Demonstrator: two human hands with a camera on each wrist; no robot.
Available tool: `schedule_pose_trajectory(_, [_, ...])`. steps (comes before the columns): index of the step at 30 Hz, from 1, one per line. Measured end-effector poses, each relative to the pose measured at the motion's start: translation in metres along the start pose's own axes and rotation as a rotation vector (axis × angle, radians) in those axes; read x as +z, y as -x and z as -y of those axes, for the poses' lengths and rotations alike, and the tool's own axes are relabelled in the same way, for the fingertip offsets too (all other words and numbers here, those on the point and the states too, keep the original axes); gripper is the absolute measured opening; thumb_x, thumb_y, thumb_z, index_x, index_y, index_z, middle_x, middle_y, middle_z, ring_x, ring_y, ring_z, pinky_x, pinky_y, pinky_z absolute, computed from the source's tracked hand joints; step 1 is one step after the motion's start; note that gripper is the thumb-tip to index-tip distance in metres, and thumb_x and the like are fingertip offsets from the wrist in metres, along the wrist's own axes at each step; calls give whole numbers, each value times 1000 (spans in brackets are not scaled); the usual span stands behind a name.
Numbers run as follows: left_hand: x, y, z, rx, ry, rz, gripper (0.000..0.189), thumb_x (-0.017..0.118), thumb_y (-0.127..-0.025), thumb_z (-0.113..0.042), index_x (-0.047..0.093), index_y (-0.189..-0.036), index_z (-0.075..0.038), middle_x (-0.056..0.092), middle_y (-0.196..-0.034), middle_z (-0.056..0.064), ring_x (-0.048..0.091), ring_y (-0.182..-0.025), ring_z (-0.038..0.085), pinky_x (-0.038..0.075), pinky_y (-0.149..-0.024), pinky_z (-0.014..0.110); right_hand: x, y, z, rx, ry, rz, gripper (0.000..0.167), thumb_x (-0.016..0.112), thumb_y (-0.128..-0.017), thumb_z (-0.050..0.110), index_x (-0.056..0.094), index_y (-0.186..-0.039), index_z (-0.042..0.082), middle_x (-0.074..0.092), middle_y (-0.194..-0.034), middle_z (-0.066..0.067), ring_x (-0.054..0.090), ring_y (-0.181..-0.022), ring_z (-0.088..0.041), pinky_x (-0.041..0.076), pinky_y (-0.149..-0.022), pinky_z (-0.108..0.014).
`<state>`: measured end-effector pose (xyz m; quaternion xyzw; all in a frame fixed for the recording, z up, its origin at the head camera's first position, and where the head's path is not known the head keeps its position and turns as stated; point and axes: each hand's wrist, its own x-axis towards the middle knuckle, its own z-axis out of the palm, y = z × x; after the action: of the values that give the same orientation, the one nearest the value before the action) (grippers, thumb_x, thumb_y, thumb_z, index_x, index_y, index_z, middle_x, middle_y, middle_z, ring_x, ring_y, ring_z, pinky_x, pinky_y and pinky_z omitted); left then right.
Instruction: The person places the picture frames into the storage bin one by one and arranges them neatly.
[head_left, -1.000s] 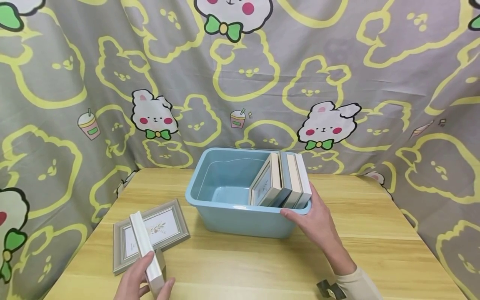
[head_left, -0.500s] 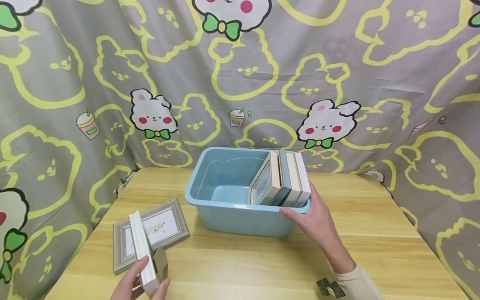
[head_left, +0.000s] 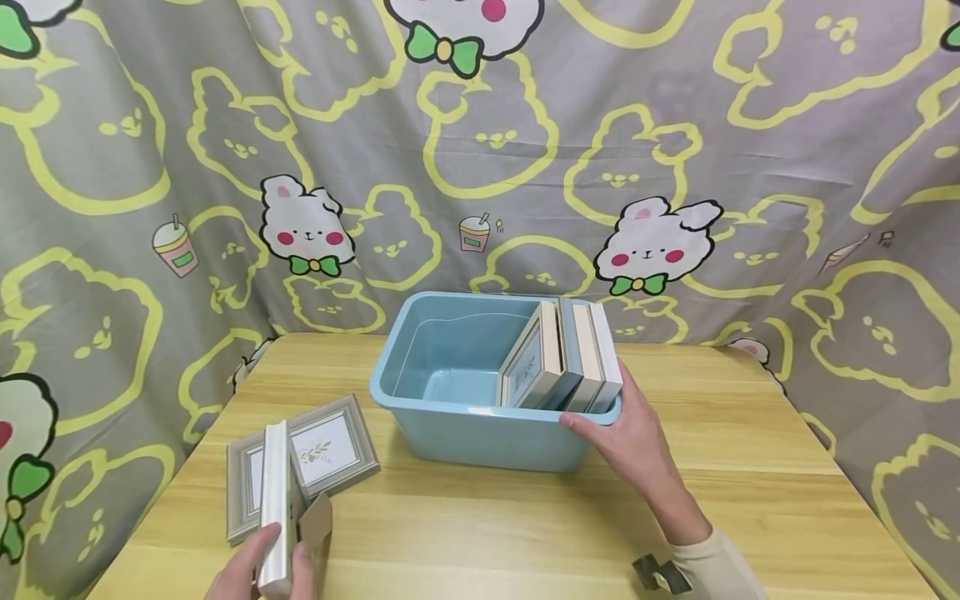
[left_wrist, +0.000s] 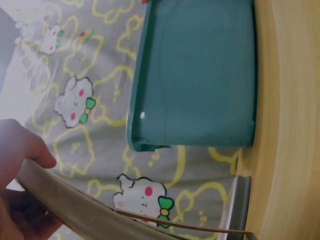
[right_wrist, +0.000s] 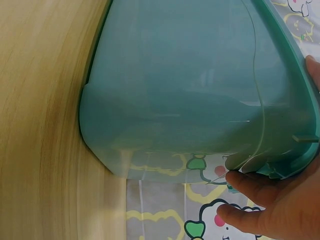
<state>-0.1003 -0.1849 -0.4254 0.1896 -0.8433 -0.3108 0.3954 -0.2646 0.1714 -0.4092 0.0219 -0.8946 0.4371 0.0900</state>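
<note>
My left hand (head_left: 251, 567) holds a silvery picture frame (head_left: 274, 512) on edge, fingers on one side and thumb on the other. Its back stand (head_left: 316, 521) sticks out to the right. In the left wrist view the held frame (left_wrist: 75, 200) slants away from the hand (left_wrist: 17, 155). Behind it, a greyish picture frame (head_left: 352, 454) lies face up, partly covered in the head view. My right hand (head_left: 637, 442) grips the front right corner of a blue plastic bin (head_left: 480, 437), thumb over the rim. In the right wrist view, fingers (right_wrist: 250, 187) reach under that rim.
Several picture frames (head_left: 534, 367) stand leaning at the right inside the bin; its left part shows bare floor. The wooden table (head_left: 450, 542) ends at a patterned curtain (head_left: 390, 150). A small dark object (head_left: 662, 577) is beside the right wrist.
The left hand has shifted slightly left and turned the held frame, so it points straighter away and its stand shows more. The right hand and bin have barely moved.
</note>
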Motion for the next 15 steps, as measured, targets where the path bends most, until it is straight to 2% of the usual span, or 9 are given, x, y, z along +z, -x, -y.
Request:
schedule_pose_trajectory(3, [1, 0, -4, -98, -72, -23, 36, 78, -67, -1, 67, -101, 2, 65, -81, 31, 35, -59, -18, 34, -40, 10, 0, 0, 0, 3, 3, 0, 104, 76, -74, 58, 11, -153, 38, 37, -153, -7, 43, -132, -32, 40, -100, -63])
schedule_pose_trajectory(5, [2, 1, -7, -134, -63, -69, 34, 76, -69, -2, 68, -102, 2, 64, -83, 32, 35, -61, -18, 33, -41, 9, 0, 0, -1, 4, 4, -1, 104, 76, -74, 58, 11, -153, 39, 37, -153, -7, 44, -132, -32, 40, -99, -63])
schedule_pose_trajectory(8, [5, 3, 0, -70, -36, -189, 34, 75, -69, -3, 70, -102, 2, 66, -84, 29, 35, -71, -25, 32, -48, 3, 0, 0, -1, 0, 5, -7, 105, 76, -73, 59, 12, -153, 39, 38, -153, -7, 44, -132, -32, 40, -99, -63])
schedule_pose_trajectory(10, [9, 4, 13, 30, 1, -272, 33, 76, -67, -3, 71, -99, 2, 68, -81, 27, 34, -78, -31, 34, -52, 0, 0, 0, -1, -3, 5, -9, 105, 76, -72, 60, 12, -153, 39, 38, -153, -7, 44, -132, -32, 40, -99, -63])
schedule_pose_trajectory(11, [11, 5, 19, 76, 4, -298, 33, 76, -67, -4, 72, -99, 2, 68, -79, 26, 34, -80, -32, 34, -53, -1, 0, 0, -2, -4, 4, -10, 105, 76, -72, 61, 13, -153, 38, 38, -152, -7, 44, -132, -32, 40, -99, -63])
schedule_pose_trajectory(13, [14, 5, 29, 128, 10, -317, 33, 77, -67, -7, 72, -98, 2, 69, -78, 27, 35, -81, -31, 35, -52, -1, 0, 0, -2, -5, 2, -11, 106, 76, -71, 62, 13, -153, 38, 39, -152, -7, 44, -132, -32, 40, -100, -62])
schedule_pose_trajectory(15, [18, 3, 33, 148, 14, -347, 32, 76, -67, -9, 73, -96, 2, 68, -76, 27, 35, -79, -31, 34, -51, -1, 0, 0, -2, -5, 0, -9, 106, 76, -72, 61, 13, -153, 38, 39, -152, -7, 44, -132, -32, 40, -100, -63])
